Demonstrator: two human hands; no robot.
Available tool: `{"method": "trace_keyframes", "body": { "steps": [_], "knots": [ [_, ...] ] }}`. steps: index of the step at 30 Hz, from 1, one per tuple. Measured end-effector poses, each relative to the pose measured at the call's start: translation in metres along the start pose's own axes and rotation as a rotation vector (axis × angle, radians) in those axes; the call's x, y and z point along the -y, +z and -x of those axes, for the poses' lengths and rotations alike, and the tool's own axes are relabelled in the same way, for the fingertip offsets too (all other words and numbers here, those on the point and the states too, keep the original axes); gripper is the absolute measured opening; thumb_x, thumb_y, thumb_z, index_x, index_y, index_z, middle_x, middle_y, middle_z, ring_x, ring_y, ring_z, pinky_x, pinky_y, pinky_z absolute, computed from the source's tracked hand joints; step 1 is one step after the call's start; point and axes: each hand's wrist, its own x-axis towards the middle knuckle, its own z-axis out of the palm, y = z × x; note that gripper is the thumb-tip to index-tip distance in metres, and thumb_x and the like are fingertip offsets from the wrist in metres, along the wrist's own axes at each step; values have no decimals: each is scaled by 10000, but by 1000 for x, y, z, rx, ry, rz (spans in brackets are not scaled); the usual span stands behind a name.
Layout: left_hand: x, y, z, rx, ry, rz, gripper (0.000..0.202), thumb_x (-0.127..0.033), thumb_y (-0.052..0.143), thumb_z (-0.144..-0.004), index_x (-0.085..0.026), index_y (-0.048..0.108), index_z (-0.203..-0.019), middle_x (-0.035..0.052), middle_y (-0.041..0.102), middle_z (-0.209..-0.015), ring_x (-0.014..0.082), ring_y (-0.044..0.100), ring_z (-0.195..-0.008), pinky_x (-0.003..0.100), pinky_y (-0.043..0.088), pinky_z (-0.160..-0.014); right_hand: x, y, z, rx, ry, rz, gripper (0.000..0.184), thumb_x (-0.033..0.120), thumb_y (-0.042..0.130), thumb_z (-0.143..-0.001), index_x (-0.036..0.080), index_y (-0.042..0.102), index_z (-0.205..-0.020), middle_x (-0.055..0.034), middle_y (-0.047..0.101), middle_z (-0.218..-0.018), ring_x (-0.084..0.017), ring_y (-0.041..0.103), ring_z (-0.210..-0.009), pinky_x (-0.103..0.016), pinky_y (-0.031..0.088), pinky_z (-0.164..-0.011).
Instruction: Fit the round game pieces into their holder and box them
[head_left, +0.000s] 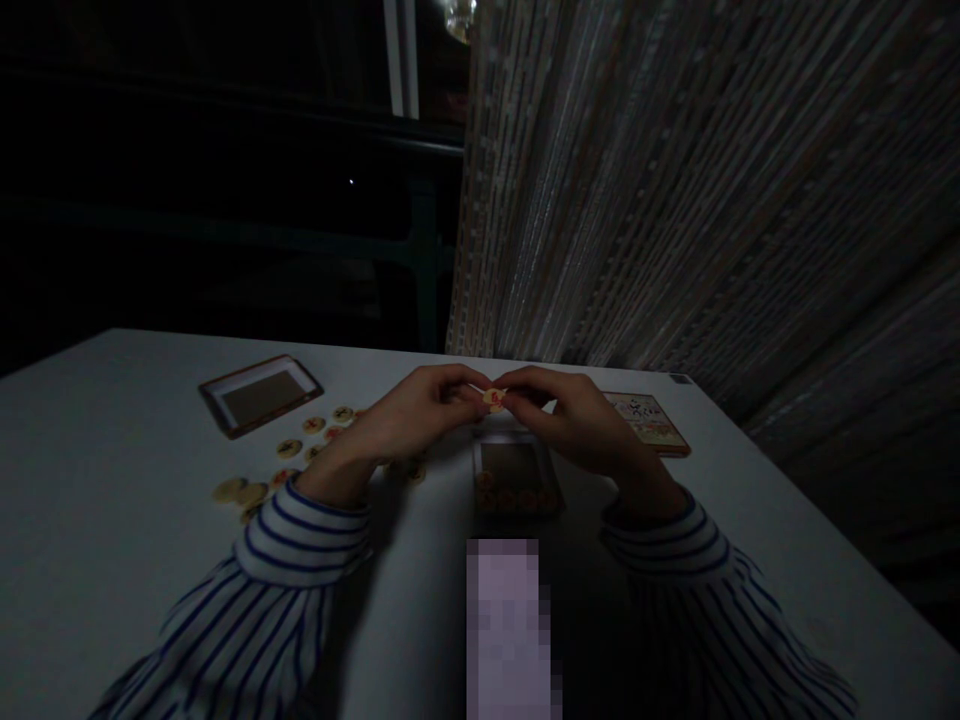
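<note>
Between my fingertips is a round Chinese chess piece (493,398) with a red character on it. My left hand (431,408) pinches it from the left, and my right hand (564,408) pinches it from the right. Just below them a shallow open box (516,458) rests on the table, with several pieces (517,499) lined up along its near side. More loose chess pieces (289,448) lie scattered by my left forearm, some with red and some with dark characters. My left wrist and sleeve hide part of that group.
An open tray-like box part (261,396) lies at the back left of the white table (142,430). A decorated flat box or lid (649,424) lies beyond my right wrist. A string curtain (600,180) hangs behind the table. A blurred-out patch (510,630) covers the near middle.
</note>
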Motion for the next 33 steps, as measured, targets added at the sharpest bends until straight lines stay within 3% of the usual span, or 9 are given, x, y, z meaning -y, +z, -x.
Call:
{"method": "trace_keyframes", "body": {
  "steps": [4, 14, 22, 27, 33],
  "knots": [
    [1, 2, 0, 15, -4, 26, 276, -287, 626, -732, -121, 606, -953, 32, 656, -819, 135, 593, -771, 272, 453, -726, 0, -1, 0, 39, -2, 14, 231, 251, 511, -836, 177, 634, -1017, -28, 674, -925, -131, 592, -802, -244, 418, -705],
    [4, 4, 0, 39, -55, -18, 237, -283, 605, -747, -127, 593, -925, 14, 658, -744, 121, 590, -695, 240, 436, -644, -2, -2, 2, 137, 7, 171, 265, 310, 562, -801, 204, 632, -1034, -23, 670, -890, -150, 587, -793, -257, 399, -695],
    [12, 6, -2, 74, -74, -26, 364, -300, 565, -756, -135, 517, -1077, 21, 663, -716, 129, 597, -649, 221, 408, -557, -1, 0, 1, 189, -31, 301, 245, 306, 535, -817, 180, 626, -1006, -45, 662, -916, -168, 580, -819, -264, 379, -701],
    [24, 3, -3, 78, -96, -350, 406, -352, 504, -775, -156, 519, -1130, 38, 664, -780, 151, 593, -649, 238, 402, -537, -8, 0, 3, 309, 58, 399, 228, 299, 534, -803, 187, 643, -969, -54, 675, -855, -174, 588, -753, -258, 355, -629],
    [42, 7, -4, 98, -108, -837, 374, -307, 472, -798, -161, 538, -1135, 113, 665, -940, 222, 604, -877, 286, 418, -715, -26, 9, 5, 551, 104, 476, 185, 241, 529, -771, 186, 670, -878, -57, 679, -759, -153, 581, -630, -244, 332, -532]
  ]
}}
